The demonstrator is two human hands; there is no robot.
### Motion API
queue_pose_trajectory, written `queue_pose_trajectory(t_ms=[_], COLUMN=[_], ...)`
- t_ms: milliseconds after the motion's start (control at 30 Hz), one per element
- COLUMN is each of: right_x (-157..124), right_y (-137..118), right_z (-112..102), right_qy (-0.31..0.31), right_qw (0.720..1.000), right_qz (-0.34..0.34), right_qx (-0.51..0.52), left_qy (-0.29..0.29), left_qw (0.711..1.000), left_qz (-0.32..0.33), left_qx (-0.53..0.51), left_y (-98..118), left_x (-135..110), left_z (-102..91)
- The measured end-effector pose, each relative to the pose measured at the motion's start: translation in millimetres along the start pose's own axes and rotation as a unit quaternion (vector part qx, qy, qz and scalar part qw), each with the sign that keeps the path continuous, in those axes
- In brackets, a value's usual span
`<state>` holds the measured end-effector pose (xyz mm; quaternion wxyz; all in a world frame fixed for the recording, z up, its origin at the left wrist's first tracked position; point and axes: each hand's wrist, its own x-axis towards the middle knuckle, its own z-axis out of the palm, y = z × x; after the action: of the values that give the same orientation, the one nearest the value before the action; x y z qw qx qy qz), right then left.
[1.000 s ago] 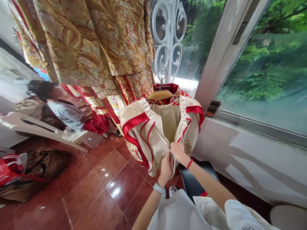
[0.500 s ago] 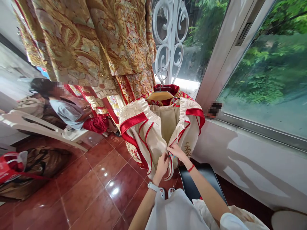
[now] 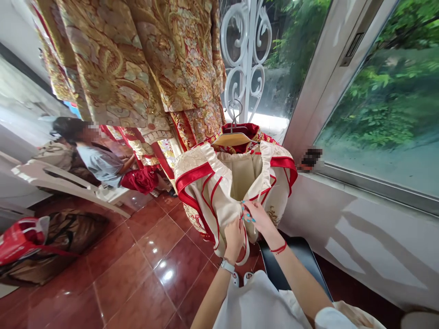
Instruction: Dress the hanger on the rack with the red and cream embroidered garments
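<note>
A cream garment with red trim [image 3: 222,183] hangs spread open from a wooden hanger [image 3: 232,139] in front of me. My left hand [image 3: 235,234] is closed on the garment's front edge, low in the middle. Just above and to the right, my right hand [image 3: 256,214] pinches the edge and red trim between bent fingers; its blue nails show. Both hands are close together, almost touching. Exactly which bit of cloth or fastening lies between the fingertips is too small to make out. Below them hangs the garment's red-edged lower part.
Gold embroidered robes [image 3: 137,68] hang at upper left. A black chair [image 3: 298,260] stands by my right forearm, near the window wall. At left, a person [image 3: 99,157] sits beyond a white chair [image 3: 68,183]; a brown bag [image 3: 78,233] lies on the tiled floor.
My right hand has turned so its blue nails show, and both hands stay at the garment's front edge. The whole view has shifted slightly.
</note>
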<state>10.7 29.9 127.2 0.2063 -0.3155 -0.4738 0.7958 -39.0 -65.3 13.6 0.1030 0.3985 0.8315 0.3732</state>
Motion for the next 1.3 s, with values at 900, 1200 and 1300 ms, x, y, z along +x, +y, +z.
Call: queue_pose_trajectory(t_ms=[900,1200,1300], right_x=[11,6,14], right_y=[-80,-45,-36], right_z=[15,-17,-29], right_qy=[-0.011,0.178,0.18], right_qw=[0.984,0.907,0.907], right_qz=[-0.17,-0.308,-0.285], right_qx=[-0.051,-0.224,-0.251], left_qy=[-0.046,0.078,0.054], left_qw=[0.992,0.936,0.932], left_qz=[0.082,0.173,0.165], left_qx=[0.087,0.297,0.318], left_y=[53,140,138], left_x=[52,162,163], left_z=[-63.6,-140.6,-132.6])
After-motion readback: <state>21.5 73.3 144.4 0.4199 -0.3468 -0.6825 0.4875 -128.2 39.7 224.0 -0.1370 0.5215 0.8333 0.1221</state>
